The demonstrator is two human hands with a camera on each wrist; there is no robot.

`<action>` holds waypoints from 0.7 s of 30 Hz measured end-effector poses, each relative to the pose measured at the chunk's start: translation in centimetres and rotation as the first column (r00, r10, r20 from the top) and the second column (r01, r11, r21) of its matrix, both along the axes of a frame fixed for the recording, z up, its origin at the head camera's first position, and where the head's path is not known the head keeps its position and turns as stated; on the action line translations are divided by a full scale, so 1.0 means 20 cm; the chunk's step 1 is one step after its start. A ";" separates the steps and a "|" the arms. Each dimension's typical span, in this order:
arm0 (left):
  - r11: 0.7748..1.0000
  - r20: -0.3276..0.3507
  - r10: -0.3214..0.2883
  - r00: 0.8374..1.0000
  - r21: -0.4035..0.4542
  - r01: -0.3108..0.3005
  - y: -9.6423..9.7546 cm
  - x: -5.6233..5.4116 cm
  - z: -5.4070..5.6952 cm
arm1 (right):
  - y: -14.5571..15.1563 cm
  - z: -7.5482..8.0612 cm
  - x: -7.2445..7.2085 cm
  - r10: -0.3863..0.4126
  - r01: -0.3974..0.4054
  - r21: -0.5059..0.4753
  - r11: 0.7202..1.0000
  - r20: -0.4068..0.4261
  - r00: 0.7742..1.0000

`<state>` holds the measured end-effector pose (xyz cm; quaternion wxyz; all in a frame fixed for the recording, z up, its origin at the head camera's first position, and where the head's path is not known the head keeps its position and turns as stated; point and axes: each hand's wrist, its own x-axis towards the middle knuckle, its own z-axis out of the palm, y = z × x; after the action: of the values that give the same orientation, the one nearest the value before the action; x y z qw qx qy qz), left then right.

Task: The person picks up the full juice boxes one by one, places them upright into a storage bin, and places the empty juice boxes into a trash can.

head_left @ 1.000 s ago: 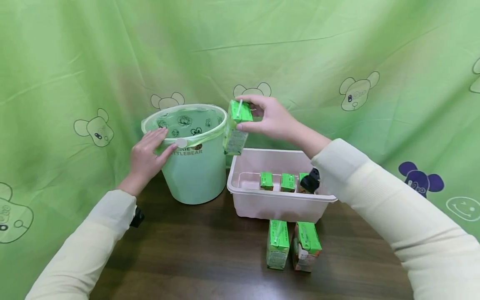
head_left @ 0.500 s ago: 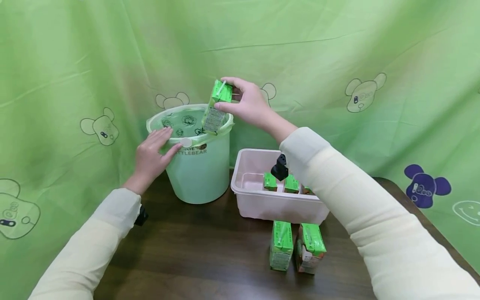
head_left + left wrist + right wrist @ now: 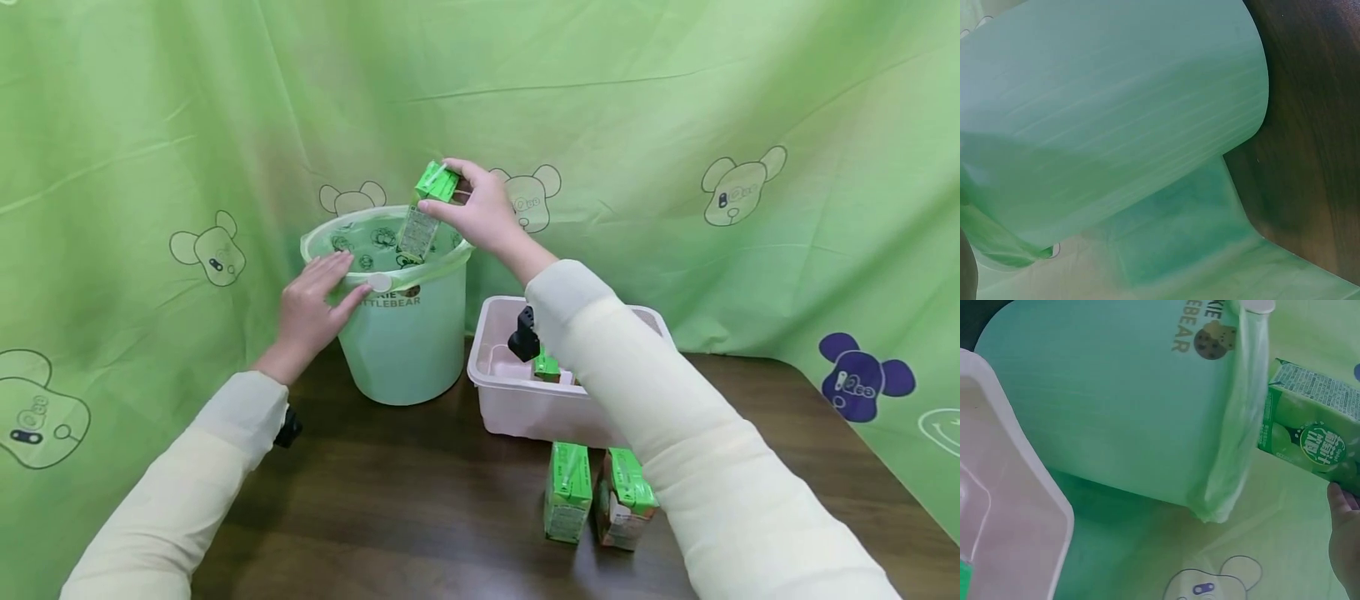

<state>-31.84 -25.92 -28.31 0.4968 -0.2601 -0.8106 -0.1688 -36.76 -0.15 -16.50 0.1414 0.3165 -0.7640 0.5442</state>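
Observation:
My right hand [image 3: 483, 208] grips a green juice box [image 3: 418, 229], thumb on the near side and fingers behind. The juice box is tilted, straw side up, its lower end over the opening of a light green bucket [image 3: 405, 358] lined with a thin bag. In the right wrist view, the juice box [image 3: 1313, 425] shows its printed side beyond the bucket's bag-covered rim. My left hand [image 3: 311, 304] rests at the bucket's near left rim, fingers fairly straight, the thumb near the round white handle joint [image 3: 380, 282]. The left wrist view holds mostly the bucket's wall [image 3: 1116, 112].
Right of the bucket stands a pale pink bin [image 3: 517, 408] with juice boxes [image 3: 547, 367] inside, partly hidden by my right arm. Two juice boxes [image 3: 567, 500] stand upright on the dark wooden table [image 3: 390, 517] before it. A green cloth [image 3: 600, 92] hangs behind.
My right hand has carried the juice box leftward and up from beside the bucket to over its opening. The left hand keeps its place on the rim; the view has shifted slightly.

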 end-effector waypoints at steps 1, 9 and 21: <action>1.000 -0.001 -0.001 1.000 0.002 0.001 0.00 0.00 0.00 | -0.01 -0.01 -0.01 -0.010 0.010 0.007 1.000 0.002 1.000; 1.000 0.009 0.002 1.000 -0.001 -0.002 0.01 0.00 0.00 | -0.05 -0.09 -0.03 -0.078 0.080 0.142 0.987 -0.026 0.997; 1.000 0.003 0.002 1.000 0.001 -0.002 0.02 -0.01 0.00 | -0.10 -0.15 -0.03 -0.146 0.160 0.347 0.924 -0.066 0.987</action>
<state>-31.96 -25.45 -28.28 0.4957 -0.2587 -0.8116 -0.1691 -37.30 -2.09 -19.53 0.1394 0.2864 -0.8684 0.3800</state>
